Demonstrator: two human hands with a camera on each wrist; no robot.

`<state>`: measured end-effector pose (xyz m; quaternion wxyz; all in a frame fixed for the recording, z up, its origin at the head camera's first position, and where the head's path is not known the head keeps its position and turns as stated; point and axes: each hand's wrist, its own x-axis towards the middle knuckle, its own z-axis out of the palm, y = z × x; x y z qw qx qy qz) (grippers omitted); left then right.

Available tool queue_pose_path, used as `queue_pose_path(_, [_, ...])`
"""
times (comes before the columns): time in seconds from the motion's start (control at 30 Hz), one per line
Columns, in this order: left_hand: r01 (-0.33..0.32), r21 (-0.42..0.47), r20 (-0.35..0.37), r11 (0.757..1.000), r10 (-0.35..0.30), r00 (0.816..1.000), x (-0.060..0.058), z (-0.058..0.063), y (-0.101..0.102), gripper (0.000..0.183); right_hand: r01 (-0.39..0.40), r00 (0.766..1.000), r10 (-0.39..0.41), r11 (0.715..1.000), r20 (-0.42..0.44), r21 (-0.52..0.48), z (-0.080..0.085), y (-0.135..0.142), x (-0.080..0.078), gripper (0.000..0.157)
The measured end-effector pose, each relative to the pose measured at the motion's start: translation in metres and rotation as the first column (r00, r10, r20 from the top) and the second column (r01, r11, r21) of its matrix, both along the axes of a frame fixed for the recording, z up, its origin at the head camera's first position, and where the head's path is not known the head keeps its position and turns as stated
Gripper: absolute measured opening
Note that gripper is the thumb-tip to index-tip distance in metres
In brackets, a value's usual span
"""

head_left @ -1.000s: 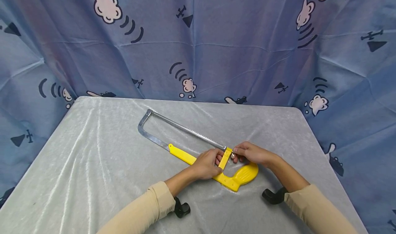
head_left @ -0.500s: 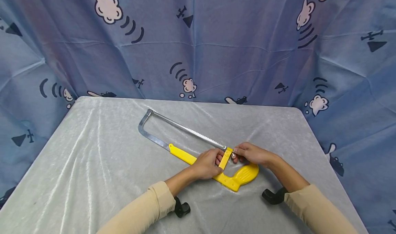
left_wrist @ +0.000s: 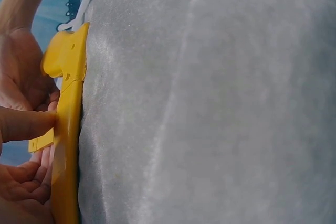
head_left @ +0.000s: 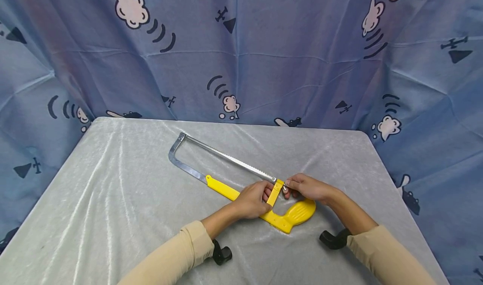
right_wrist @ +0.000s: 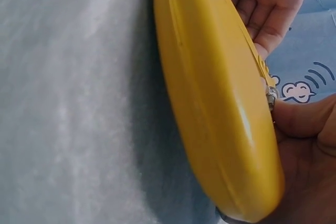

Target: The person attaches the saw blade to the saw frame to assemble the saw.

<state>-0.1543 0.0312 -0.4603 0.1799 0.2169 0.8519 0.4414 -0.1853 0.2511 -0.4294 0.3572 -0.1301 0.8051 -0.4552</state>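
A hacksaw [head_left: 222,188] lies slantwise on the cloth, its silver blade [head_left: 230,158] facing the far side and its yellow handle [head_left: 300,211] at the right. My left hand [head_left: 250,200] grips the yellow frame near the upright post [head_left: 275,194], thumb on the near side and fingers curled behind. At the outer side of that post, my right hand [head_left: 311,187] pinches a small metal wing nut [head_left: 284,189] between thumb and fingers. The right wrist view shows the handle [right_wrist: 220,103] large in front, with the thumb [right_wrist: 302,118] right at the metal threaded end.
A grey velvety cloth [head_left: 124,184] covers the table, with soft creases at the left. Blue patterned curtains [head_left: 286,79] hang behind the table and at both sides. Black wrist mounts [head_left: 222,255] show under both beige sleeves [head_left: 177,255].
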Motion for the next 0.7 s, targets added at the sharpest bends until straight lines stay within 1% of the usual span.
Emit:
queue_pose_path(0.23, [0.001, -0.004, 0.005, 1.000, -0.001, 1.000, 0.000, 0.002, 0.000, 0.042, 0.006, 1.000, -0.006, 1.000, -0.010, -0.003, 0.000, 0.000, 0.001, 0.035])
queue_pose_path(0.43, [0.007, -0.012, 0.001, 1.000, -0.007, 1.000, 0.000, 0.001, 0.000, 0.041, 0.027, 0.998, -0.025, 0.999, -0.063, 0.031, 0.002, -0.002, 0.002, 0.034])
queue_pose_path(0.5, [0.010, -0.016, 0.000, 1.000, -0.010, 1.000, 0.000, 0.002, 0.000, 0.041, 0.039, 0.993, -0.033, 0.998, -0.110, 0.054, 0.005, -0.003, 0.001, 0.032])
queue_pose_path(0.57, [0.015, -0.004, 0.007, 1.000, -0.015, 1.000, 0.000, 0.002, 0.000, 0.041, 0.052, 0.981, -0.035, 0.995, -0.191, 0.083, 0.007, -0.003, 0.001, 0.030])
queue_pose_path(0.6, [0.019, 0.009, 0.012, 1.000, -0.019, 1.000, 0.000, 0.002, 0.000, 0.041, 0.060, 0.971, -0.035, 0.993, -0.238, 0.101, 0.008, -0.003, 0.001, 0.028])
queue_pose_path(0.7, [0.032, 0.049, 0.024, 0.998, -0.033, 0.999, 0.001, 0.002, 0.000, 0.041, 0.094, 0.930, -0.035, 0.985, -0.366, 0.147, 0.013, -0.002, 0.001, 0.026])
